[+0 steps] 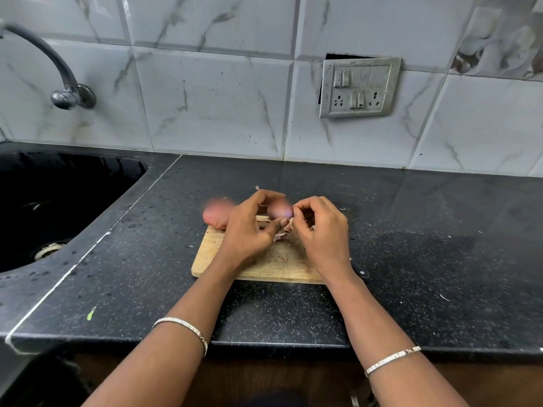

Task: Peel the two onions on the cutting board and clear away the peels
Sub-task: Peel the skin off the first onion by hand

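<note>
We're over the board now, a pale wooden one lying flat on the black speckled counter, and both grips are busy at its far edge. Our left grip curls round the onion from the left, fingers over the top and thumb below, and holds it just above the board. The onion's smooth purple-pink face shows in the gap between the two grips. Our right grip is at its other side, fingers bent tight, their tips pinching at the onion's right flank. Whether there's skin between those tips we cannot tell, as the fingers hide it.

Under the onion, between the grips, loose peels lie on the board, pale with purple edges. The second onion sits at the board's far left corner, just beside our left grip. It is blurred here, reddish and wrinkled.

By our right wrist a dark handle pokes out at the board's right edge, the rest of it hidden under the arm. We've a thin left bangle and a right bangle on the forearms.

Off to the left, the black sink is set into the counter, and a tap curves out of the marbled tile wall above it. A metal switch plate hangs on that wall, behind the board and to the right. A small green scrap lies near the counter's front left edge.
</note>
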Demonstrator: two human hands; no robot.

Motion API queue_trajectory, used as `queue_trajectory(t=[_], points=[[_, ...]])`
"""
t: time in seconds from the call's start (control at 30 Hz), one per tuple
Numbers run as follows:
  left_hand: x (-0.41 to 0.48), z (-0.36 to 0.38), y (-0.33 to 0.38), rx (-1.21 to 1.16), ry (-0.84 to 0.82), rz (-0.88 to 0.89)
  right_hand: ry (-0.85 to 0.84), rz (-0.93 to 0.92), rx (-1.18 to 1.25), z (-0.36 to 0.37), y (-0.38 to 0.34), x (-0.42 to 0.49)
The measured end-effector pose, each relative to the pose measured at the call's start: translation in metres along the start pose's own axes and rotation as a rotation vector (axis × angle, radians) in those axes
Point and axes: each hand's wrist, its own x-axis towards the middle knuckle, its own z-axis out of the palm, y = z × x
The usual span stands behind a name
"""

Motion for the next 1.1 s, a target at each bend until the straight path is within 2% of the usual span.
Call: queue_trajectory(t=[0.13, 0.4, 0.87, 1.1], points=[[0.0001, 0.0005, -0.0013, -0.026, -0.002, -0.021, 0.021, 0.004, 0.024, -0.0025, -0.0003, 0.0003], [-0.0001, -0.0007, -0.0014, -0.047, -0.019, -0.028, -0.052, -0.031, 0.084, -0.0033, -0.0009, 0.0012], [-0.0004, 0.0004, -0.0016, -0.053, -0.055, -0.012, 0.025, -0.030, 0.035, -0.0009, -0.0032, -0.0019], [-0.0023, 0.0023, 0.0014, -0.167, -0.070, -0.060, 0.096, 0.046, 0.004, -0.0001, 0.0010, -0.0012]])
